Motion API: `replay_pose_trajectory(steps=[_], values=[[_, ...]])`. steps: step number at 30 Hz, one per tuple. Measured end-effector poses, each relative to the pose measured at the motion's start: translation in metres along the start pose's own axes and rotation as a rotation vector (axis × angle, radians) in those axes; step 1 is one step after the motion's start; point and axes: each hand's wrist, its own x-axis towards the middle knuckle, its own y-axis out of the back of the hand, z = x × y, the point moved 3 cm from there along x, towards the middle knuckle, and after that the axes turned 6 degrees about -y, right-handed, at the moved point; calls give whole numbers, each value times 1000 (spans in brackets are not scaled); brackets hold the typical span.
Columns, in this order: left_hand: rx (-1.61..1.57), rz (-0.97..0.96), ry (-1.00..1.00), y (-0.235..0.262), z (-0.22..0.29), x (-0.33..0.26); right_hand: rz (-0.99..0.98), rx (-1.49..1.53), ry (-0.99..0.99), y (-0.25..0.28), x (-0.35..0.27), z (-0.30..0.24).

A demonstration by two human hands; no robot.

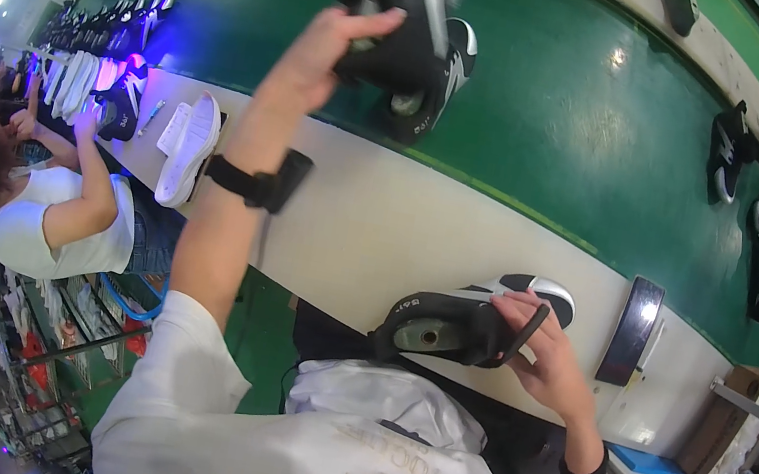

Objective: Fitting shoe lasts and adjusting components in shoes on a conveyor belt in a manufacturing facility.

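Note:
My left hand [332,46] reaches out over the green belt, its fingers closed on a black shoe upper [385,60] with a white stripe; motion smears it. Right beside and partly behind it is another black shoe [457,68] with a silver toe. Close to my body, a black shoe with a silver toe [432,312] sits at the near edge of the pale worktop, its opening toward me showing a last with a round hole. My right hand [537,351] grips this shoe from the right, next to a dark bar-like piece [528,330] whose kind I cannot make out.
White soles [190,148] lie on the worktop [335,199] at left. A dark glossy plate [632,330] lies at right, near a cardboard box [727,425]. More black shoes [728,151] line the far right ledge. A co-worker [53,190] sits at left by a row of shoes.

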Motion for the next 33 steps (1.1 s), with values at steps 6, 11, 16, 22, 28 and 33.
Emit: replay_pose_trajectory(steps=[6,11,16,22,28,33], values=[[877,195,-22,92,-71,69,-5,-14,-4,3,-2,-6],[1227,102,9,74,-104,55,-2,11,-18,3,-5,-5],[827,-301,-282,-49,-65,-83,-11,-24,2,11,-5,-5],[239,-799,-160,-110,-121,-157,-9,39,-15,9,-1,-2],[667,-692,-450,-105,-125,-147,-88,16,56,12,2,-3],[845,-656,-438,-116,-103,-135,-98,-8,18,12,6,-14]])
